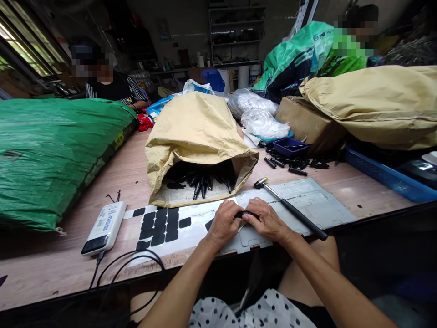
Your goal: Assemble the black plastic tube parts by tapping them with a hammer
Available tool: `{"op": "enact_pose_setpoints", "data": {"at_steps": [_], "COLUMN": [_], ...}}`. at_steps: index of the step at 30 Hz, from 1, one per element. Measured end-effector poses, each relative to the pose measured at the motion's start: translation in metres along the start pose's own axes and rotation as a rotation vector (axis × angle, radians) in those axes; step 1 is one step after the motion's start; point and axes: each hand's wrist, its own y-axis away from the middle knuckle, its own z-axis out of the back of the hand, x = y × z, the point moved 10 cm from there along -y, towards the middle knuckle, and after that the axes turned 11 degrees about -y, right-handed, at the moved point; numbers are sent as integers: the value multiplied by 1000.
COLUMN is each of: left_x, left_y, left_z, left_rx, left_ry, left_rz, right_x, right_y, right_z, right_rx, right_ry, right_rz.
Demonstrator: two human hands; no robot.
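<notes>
Over a grey board (317, 200) at the table's front edge, my left hand (225, 222) and my right hand (268, 218) meet on a short black handle-like piece (246, 214). Fingers of both hands are closed round it, which hides most of its shape. To the right lies a small hammer (293, 212) with a black grip and a yellowish face. On the left is a white sheet (191, 218) bearing rows of black rounded-square stickers (160, 223). Just beyond my hands, a tan paper sack (198, 132) gapes toward me, with several black pieces (203, 182) inside.
A white power bank (104, 228) with a black cable (136, 253) sits left, beside a large green sack (58, 159). Loose black pieces (290, 164) lie near a purple tray (290, 146). A cardboard box (307, 123) and blue tray (382, 175) stand right. Two people sit across the table.
</notes>
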Motion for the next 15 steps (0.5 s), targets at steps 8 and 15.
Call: {"op": "enact_pose_setpoints", "data": {"at_steps": [8,15], "left_x": [4,24], "left_y": [-3,4], "left_z": [12,23], "left_rx": [-52,22], "left_ry": [107,-105], "left_rz": [70,250], "right_x": [3,-30], "right_y": [2,21], "right_z": [9,75], "right_rx": [-78,-376], "right_ry": [-46,335], "right_rz": [18,-265]}}
